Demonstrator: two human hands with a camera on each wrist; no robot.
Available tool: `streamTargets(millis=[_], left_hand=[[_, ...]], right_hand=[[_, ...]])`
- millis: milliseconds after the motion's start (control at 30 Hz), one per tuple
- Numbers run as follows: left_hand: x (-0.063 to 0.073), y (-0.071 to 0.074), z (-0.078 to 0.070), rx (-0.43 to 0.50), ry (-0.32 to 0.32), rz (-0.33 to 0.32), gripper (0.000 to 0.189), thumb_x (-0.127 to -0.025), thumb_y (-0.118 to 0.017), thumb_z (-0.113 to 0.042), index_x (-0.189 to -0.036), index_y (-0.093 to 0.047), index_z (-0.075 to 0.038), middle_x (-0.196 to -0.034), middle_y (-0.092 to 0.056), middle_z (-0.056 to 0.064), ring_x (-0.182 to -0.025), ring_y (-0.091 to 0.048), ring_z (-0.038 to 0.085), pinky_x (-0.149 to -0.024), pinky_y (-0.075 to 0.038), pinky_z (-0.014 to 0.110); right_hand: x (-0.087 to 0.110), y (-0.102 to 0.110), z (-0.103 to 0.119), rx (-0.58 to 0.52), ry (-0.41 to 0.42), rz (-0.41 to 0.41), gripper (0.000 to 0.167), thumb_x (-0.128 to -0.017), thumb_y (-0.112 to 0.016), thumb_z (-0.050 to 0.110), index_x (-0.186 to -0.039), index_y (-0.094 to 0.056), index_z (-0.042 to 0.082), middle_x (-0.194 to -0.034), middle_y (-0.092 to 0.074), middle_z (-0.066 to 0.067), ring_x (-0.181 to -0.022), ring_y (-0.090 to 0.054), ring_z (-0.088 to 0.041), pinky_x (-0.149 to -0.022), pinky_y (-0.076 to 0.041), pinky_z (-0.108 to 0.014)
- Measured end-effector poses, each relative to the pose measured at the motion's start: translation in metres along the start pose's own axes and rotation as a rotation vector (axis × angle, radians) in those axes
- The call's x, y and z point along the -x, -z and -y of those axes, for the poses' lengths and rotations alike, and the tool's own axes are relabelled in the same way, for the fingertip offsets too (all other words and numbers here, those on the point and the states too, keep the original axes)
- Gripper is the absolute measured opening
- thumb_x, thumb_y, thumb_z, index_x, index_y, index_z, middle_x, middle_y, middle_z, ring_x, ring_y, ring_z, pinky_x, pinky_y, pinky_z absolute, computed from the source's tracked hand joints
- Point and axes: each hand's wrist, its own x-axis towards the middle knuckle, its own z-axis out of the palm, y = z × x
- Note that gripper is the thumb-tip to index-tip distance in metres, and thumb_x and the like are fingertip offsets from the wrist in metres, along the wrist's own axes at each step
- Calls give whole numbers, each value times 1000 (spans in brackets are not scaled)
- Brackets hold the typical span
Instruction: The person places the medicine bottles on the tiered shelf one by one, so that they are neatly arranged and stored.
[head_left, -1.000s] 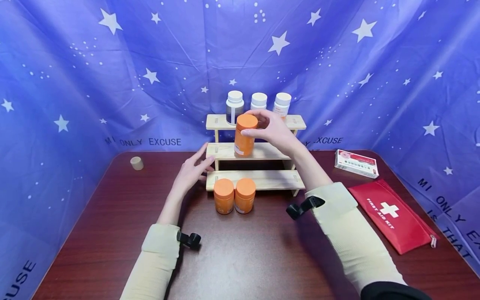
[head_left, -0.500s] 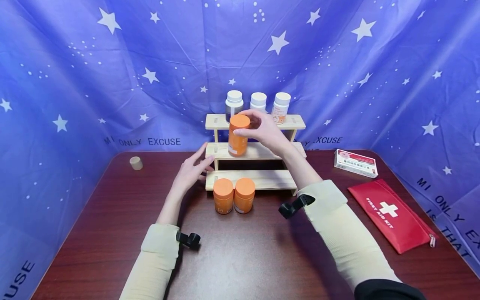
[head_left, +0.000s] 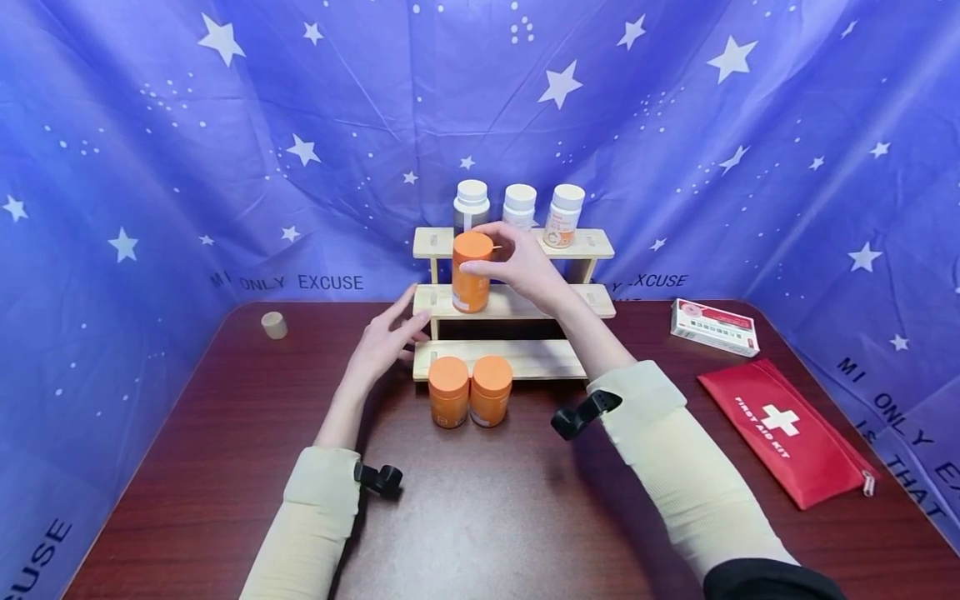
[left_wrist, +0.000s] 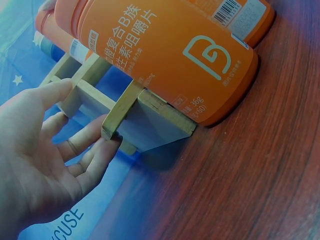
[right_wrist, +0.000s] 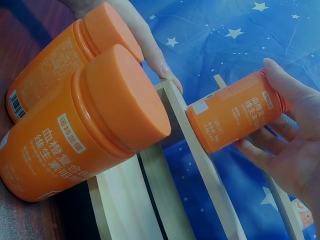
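My right hand [head_left: 522,265] grips an orange pill bottle [head_left: 470,287] near its lid, thumb on the near side. The bottle stands upright at the left part of the middle tier of a three-tier wooden shelf [head_left: 540,305]; in the right wrist view its base is right at the tier's board. My left hand [head_left: 381,342] touches the shelf's left end with fingers spread; in the left wrist view its fingertips [left_wrist: 111,142] rest on the end of a wooden board. Two more orange bottles, a left one [head_left: 447,398] and a right one [head_left: 491,397], stand side by side before the bottom tier.
Three white-capped bottles line the top tier: a dark-labelled one [head_left: 471,200], a middle one [head_left: 519,204] and a right one [head_left: 564,218]. A red first aid pouch [head_left: 783,433] and a medicine box [head_left: 714,327] lie at the right. A small pale cylinder [head_left: 273,325] stands back left.
My right hand has moved the orange pill bottle a little to the left along the middle tier, mostly in the first half second. The left hand stays at the shelf's left end.
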Motion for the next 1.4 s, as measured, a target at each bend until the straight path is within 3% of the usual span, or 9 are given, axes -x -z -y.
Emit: streamTargets(millis=[333,733,1100,1267,1400], left_hand=[[0,0,1,11,-10,1,75,-98,-60,-60,-163,-27,-40,-108,-77,21,-98,-75,23,-84,-65,47],[2,-1,-1,24,5,-3,70,-97,-60,-62,-159,-28,-50,-108,-77,21,-100,-75,26,-84,-65,49],[-1,-2,1,26,5,-1,71,-97,-60,-64,-158,-28,-50,-108,-77,19,-98,-75,23,-82,-65,45],[-1,-1,0,24,2,-5,73,-97,-59,-63,-161,-28,-46,-106,-78,19,-97,-75,22,-81,-66,44],[0,-1,1,16,4,-6,70,-97,-59,-64,-158,-28,-51,-106,-78,18,-99,-75,23,-81,-66,43]], right_hand=[[1,-1,0,35,23,0,49,-89,-81,14,-134,-63,9,-129,-67,-11,-113,-68,-23,-103,-56,-36],[0,-3,-7,33,26,-1,53,-89,-81,12,-138,-61,7,-132,-68,-14,-117,-68,-26,-105,-56,-39],[8,-2,-13,44,-38,2,61,-87,-85,22,-142,-59,17,-135,-67,-6,-124,-65,-22,-113,-50,-40],[13,-1,-14,42,-41,-13,65,-86,-85,22,-144,-57,17,-139,-66,-7,-127,-64,-24,-114,-49,-40],[19,0,-17,38,-56,-30,68,-86,-85,19,-147,-55,14,-142,-63,-9,-125,-65,-28,-110,-53,-42]])
